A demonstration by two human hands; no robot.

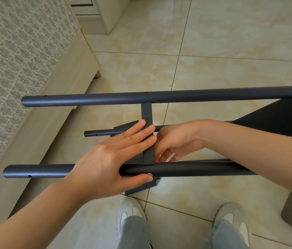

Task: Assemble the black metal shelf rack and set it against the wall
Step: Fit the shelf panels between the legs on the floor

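The black metal rack lies on its side in front of me, above the tiled floor. Its far tube and near tube run left to right, and a third tube shows lower down between them. A flat shelf edge spans the two upper tubes. My left hand lays straight fingers across that edge while its thumb presses a silver screw head on the near tube. My right hand reaches in from the right with curled fingers just behind the shelf edge; anything it holds is hidden.
A bed with a patterned mattress and a cream frame runs along the left, close to the tube ends. A pale cabinet stands at the back. Another black shelf panel sits at the right. My shoes stand below the rack.
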